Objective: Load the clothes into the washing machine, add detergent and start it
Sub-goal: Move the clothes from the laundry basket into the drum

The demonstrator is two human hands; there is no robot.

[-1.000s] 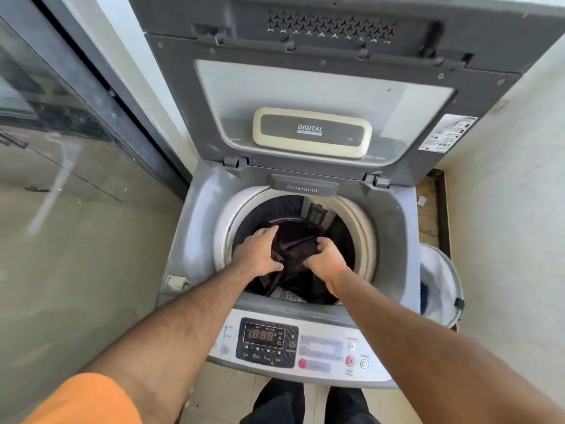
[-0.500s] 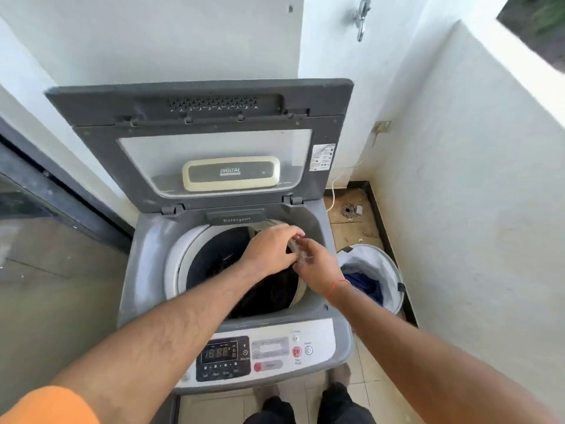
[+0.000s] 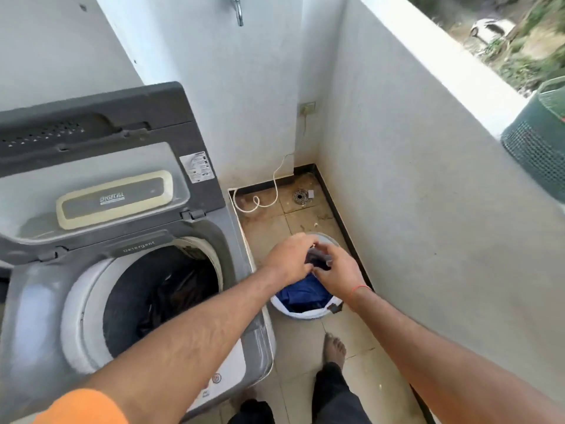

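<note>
Both hands are over the white laundry basket (image 3: 305, 315) on the floor, right of the washing machine (image 3: 39, 301). The left hand (image 3: 289, 260) and right hand (image 3: 334, 275) are bunched together on a small dark garment (image 3: 318, 261) between them, fingers curled round it, so each grip is closed on that cloth. It's blurry, so I can't tell exactly what piece of clothing it is. Under the hands there's blue clothing (image 3: 302, 293) sitting in the basket.

The washer takes up the 9 o'clock side of the view. Its lid (image 3: 101, 154) is tipped up and open, and the drum (image 3: 159, 295) has dark clothes lying inside. A flap marked Detergent (image 3: 139, 246) sits at the back edge of the opening. A bit of the control panel (image 3: 214, 381) peeks out under the left forearm.

Toward 12 o'clock, a white cable (image 3: 269, 191) loops on the tiled floor (image 3: 299, 341) near a round floor drain (image 3: 300, 196) in the corner. A tap (image 3: 238, 9) sticks out of the wall up top. At 3 o'clock a green mesh basket (image 3: 538, 142) rests on the balcony wall (image 3: 428, 166). A bare foot (image 3: 334, 347) shows at 6 o'clock.
</note>
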